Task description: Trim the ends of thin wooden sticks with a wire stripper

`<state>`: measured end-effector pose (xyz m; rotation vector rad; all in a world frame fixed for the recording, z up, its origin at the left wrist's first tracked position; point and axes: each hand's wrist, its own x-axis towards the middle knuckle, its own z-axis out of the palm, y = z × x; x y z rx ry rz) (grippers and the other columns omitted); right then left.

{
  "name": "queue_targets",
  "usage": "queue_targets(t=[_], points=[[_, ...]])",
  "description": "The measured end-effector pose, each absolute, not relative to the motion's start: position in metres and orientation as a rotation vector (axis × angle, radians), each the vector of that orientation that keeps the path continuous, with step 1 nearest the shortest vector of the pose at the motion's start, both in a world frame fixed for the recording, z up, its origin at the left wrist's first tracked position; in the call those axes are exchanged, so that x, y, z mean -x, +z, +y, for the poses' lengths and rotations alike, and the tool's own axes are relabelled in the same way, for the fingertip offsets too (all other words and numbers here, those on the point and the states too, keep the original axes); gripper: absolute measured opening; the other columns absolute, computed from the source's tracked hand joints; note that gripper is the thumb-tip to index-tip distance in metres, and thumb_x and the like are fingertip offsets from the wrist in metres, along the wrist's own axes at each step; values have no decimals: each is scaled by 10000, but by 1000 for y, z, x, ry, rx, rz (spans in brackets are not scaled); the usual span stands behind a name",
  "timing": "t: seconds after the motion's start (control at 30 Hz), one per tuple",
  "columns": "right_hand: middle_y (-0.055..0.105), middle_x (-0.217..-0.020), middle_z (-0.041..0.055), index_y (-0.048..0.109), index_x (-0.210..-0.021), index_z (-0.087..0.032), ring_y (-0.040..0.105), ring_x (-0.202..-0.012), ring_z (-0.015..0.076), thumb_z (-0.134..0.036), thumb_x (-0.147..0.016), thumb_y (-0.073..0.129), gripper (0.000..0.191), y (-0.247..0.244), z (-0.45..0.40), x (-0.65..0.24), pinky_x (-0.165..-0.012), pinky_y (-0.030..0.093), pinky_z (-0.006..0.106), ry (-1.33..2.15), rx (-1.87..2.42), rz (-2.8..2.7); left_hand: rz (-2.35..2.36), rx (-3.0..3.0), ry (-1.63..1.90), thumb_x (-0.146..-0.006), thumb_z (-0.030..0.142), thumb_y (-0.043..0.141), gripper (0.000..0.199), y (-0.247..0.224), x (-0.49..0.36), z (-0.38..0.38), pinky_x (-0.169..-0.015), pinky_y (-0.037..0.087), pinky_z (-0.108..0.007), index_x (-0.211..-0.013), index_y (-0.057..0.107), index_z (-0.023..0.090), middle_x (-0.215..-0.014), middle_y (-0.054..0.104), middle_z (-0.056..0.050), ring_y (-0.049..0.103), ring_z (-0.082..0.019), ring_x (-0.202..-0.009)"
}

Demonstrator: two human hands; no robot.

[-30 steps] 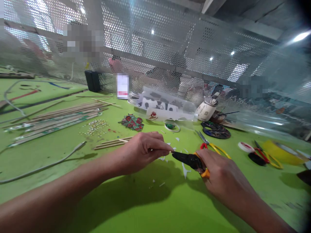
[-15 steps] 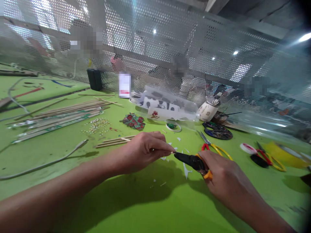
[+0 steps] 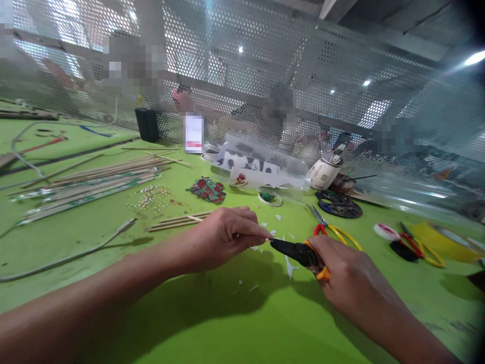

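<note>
Black-jawed pliers with orange handles (image 3: 293, 250) are gripped in my right hand (image 3: 346, 268), their tip pointing left. My left hand (image 3: 223, 237) pinches a tiny pale piece (image 3: 268, 239) between thumb and forefinger, right at the tip of the pliers; its exact shape is too small to tell. Several thin wooden sticks (image 3: 178, 221) lie just behind my left wrist. White scraps (image 3: 291, 268) are scattered on the green table (image 3: 212, 323) below and behind the pliers. Scissors with red and yellow handles (image 3: 333, 230) lie open beyond my right hand.
Long sticks (image 3: 109, 172) and small beads (image 3: 151, 196) lie at the left, near a white cable (image 3: 91, 250). Behind are a red-green decorated piece (image 3: 207, 190), plastic sheets (image 3: 261, 164), a phone (image 3: 194, 132) and a white bottle (image 3: 325, 172). Yellow tape (image 3: 447, 242) sits at the right.
</note>
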<state>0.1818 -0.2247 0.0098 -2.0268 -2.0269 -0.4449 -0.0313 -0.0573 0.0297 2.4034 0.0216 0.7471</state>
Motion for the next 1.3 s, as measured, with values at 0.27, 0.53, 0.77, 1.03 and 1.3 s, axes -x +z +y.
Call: queue_targets(t=[0.27, 0.53, 0.77, 1.03, 1.3], points=[[626, -798, 41, 542, -901, -206, 594, -720, 200, 29, -718, 409, 327, 11, -226, -181, -637, 367, 299, -433, 2054, -2041, 19, -2447, 746, -943, 177, 550, 219, 25, 30, -56, -642, 460, -225, -992, 757, 125, -742, 650, -64, 577, -122, -686], [653, -791, 68, 576, -876, -189, 617, -688, 216, 13, -695, 383, 333, 19, -225, -179, -600, 391, 307, -471, 2059, -2123, 36, -2563, 676, -981, 203, 490, 280, 27, 33, -60, -665, 428, -229, -864, 734, 131, -755, 608, -54, 559, -120, -725], [637, -776, 74, 584, -871, -178, 599, -667, 216, 0, -723, 390, 302, 21, -226, -178, -594, 377, 312, -483, 2079, -2119, 56, -2601, 660, -970, 163, 491, 283, 29, 33, -64, -612, 404, -223, -771, 688, 126, -719, 582, -30, 537, -98, -655], [597, -778, 74, 569, -862, -172, 545, -662, 209, 26, -733, 392, 295, 20, -228, -175, -607, 335, 314, -563, 2086, -2130, 20, -2643, 648, -973, 153, 481, 322, 30, 32, -65, -593, 373, -242, -694, 641, 124, -659, 542, -24, 502, -106, -629], [593, -821, 79, 573, -881, -175, 534, -700, 214, 26, -732, 425, 290, 20, -230, -178, -634, 330, 322, -596, 2076, -2196, 21, -2689, 518, -962, 129, 483, 285, 33, 34, -67, -592, 372, -234, -745, 669, 138, -682, 544, -17, 524, -106, -628]])
